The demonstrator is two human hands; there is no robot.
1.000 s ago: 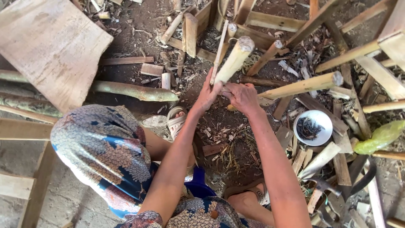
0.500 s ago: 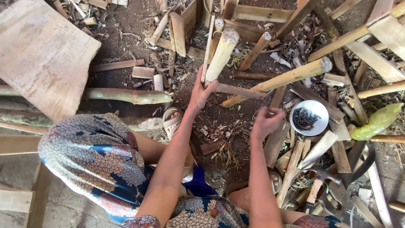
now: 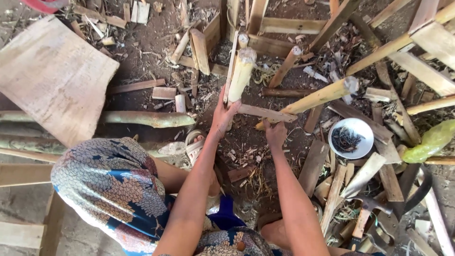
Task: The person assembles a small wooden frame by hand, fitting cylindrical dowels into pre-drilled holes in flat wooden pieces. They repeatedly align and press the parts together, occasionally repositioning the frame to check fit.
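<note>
My left hand (image 3: pixel 222 116) grips the lower part of a pale bamboo post (image 3: pixel 241 71) that stands upright from the dirt floor. A thin flat wooden slat (image 3: pixel 270 114) lies across from that post toward the right. My right hand (image 3: pixel 276 134) sits just under the slat's right part, fingertips bunched against its lower edge. Whether something small is pinched in those fingers is too small to tell. A second bamboo length (image 3: pixel 317 97) slants up to the right behind the slat.
A white bowl (image 3: pixel 350 137) of dark nails sits right of my right hand. A hammer (image 3: pixel 362 218) lies lower right among wood offcuts. A plywood board (image 3: pixel 52 76) and a bamboo pole (image 3: pixel 142 118) lie left. A green bag (image 3: pixel 433 141) is at far right.
My right hand left the post, reached down to the right beside the white bowl, then came back up to the slat. My left hand kept its hold on the bamboo post.
</note>
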